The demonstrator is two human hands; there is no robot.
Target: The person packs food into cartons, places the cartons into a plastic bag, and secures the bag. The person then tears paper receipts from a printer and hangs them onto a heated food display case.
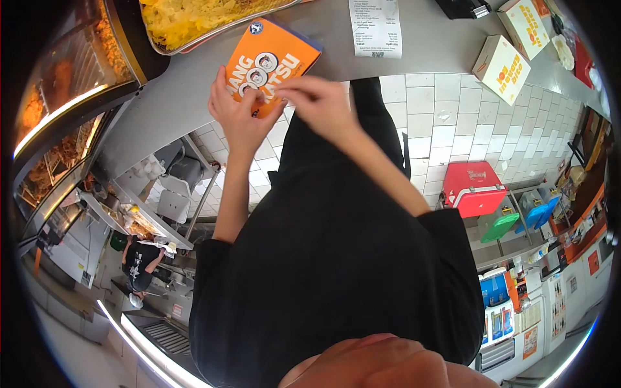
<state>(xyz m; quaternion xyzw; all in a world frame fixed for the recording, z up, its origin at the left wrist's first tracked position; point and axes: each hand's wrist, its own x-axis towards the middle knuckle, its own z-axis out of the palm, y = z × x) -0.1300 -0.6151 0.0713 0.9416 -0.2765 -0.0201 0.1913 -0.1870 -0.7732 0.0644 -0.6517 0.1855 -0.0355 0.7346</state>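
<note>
An orange box point(275, 55) with white lettering and round face prints rests at the near edge of the steel counter, tilted in view. My left hand point(242, 116) holds its lower left side, fingers spread around the edge and over the front. Close beside it, my right hand point(317, 103) is at the box's lower right edge, its thumb and fingertips pinched together. Whatever may be between those fingertips is too small and blurred to make out.
A tray of yellow food point(194, 22) sits at the upper left beside a lit display case point(77, 71). A printed receipt point(376, 29) and white boxes point(501, 68) lie on the counter point(440, 48). A co-worker point(139, 265) stands at the lower left.
</note>
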